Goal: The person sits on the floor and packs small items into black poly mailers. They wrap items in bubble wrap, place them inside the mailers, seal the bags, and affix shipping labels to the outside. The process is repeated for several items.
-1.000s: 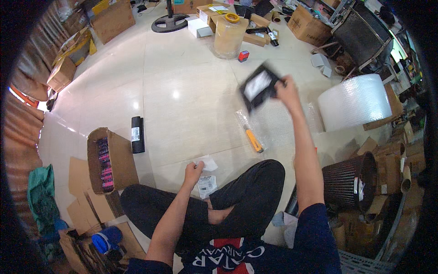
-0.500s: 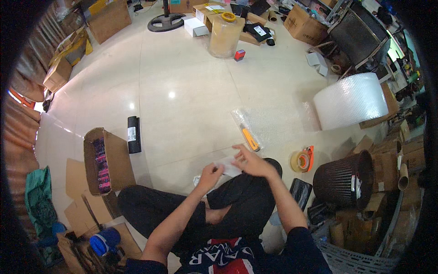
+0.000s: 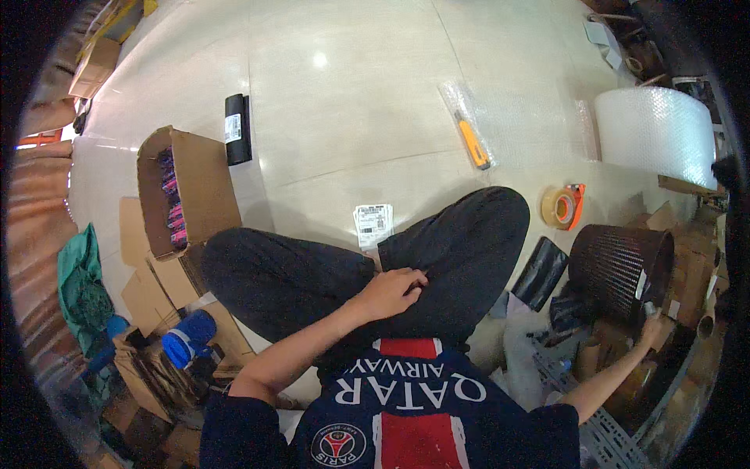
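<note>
My left hand (image 3: 394,294) rests over my lap with its fingers curled in, and nothing shows in it. Out to the far right, my right hand (image 3: 655,333) reaches beside the dark ribbed bin (image 3: 617,270). Its fingers are closed at a small pale thing (image 3: 650,309), too small to make out. Printed white labels (image 3: 374,224) lie on the floor between my knees, apart from both hands. Beyond my right knee, a yellow box cutter (image 3: 473,143) lies on a strip of bubble wrap (image 3: 453,98). A tape dispenser (image 3: 564,206) with a roll of tape sits near the bin.
A large bubble wrap roll (image 3: 656,137) lies at the right. To the left are an open cardboard box (image 3: 205,187) of pink-and-dark packets and a black roll (image 3: 238,129). Cardboard pieces and a blue roll (image 3: 189,338) lie beside my left knee; a black package (image 3: 541,273) lies by the right.
My hands have parted: the left drew back over my lap, and the right swung far right to the bin. The white piece between them is gone from there. The view has tipped down.
</note>
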